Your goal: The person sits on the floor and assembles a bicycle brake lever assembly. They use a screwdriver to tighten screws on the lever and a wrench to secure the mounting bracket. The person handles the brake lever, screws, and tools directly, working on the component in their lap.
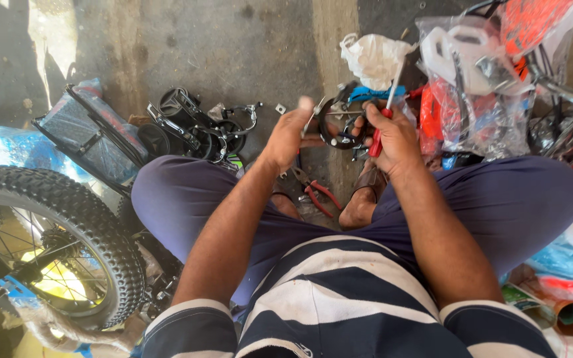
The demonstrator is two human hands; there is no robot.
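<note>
I sit on a concrete floor with my knees spread. My left hand (291, 134) grips a small black bicycle brake part (341, 130) with metal arms, held up between my knees. My right hand (392, 136) is closed on a red-handled screwdriver (384, 111), its shaft pointing up and away, right next to the brake part. Red-handled pliers (318, 191) lie on the floor between my sandalled feet, below both hands.
A small bicycle wheel with knobby tyre (67, 219) stands at my left knee. Black bicycle parts (193, 129) and a wrapped basket (94, 136) lie ahead on the left. Plastic bags of white and orange parts (479, 79) and a crumpled white bag (373, 58) crowd the right.
</note>
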